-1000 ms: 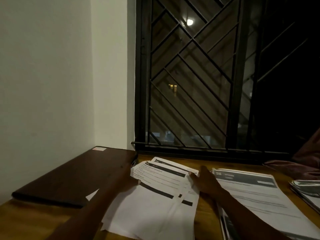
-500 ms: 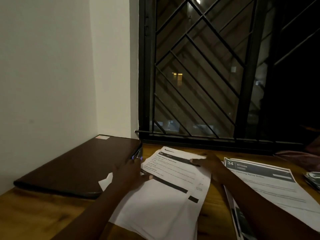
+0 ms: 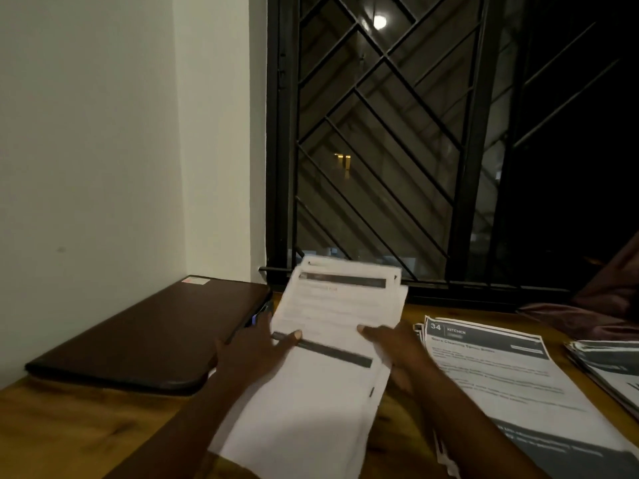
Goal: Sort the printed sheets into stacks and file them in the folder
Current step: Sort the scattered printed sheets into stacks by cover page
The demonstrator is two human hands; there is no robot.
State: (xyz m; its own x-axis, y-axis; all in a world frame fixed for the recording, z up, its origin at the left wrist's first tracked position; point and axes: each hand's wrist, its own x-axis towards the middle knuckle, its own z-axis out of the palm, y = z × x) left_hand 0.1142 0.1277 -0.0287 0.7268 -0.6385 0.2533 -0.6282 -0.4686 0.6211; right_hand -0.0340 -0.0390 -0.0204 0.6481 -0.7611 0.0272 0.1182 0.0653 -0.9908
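A stack of white printed sheets (image 3: 332, 312) with dark header bars is lifted at its far end off the wooden table (image 3: 69, 426). My left hand (image 3: 256, 347) grips its left edge, thumb on top. My right hand (image 3: 397, 347) grips the right edge, thumb on the page and fingers below. A closed dark brown folder (image 3: 145, 333) lies flat to the left, against the wall. To the right lies a second stack (image 3: 511, 378) headed "34 KITCHEN". A third stack (image 3: 612, 368) shows at the right edge.
A white wall (image 3: 103, 133) bounds the table on the left. A barred black window (image 3: 397, 150) runs along the far edge. Dark reddish cloth (image 3: 594, 312) lies at the far right by the sill.
Both hands have taken the middle stack by its sides and raised its far end off the table; earlier they rested on it as it lay flat.
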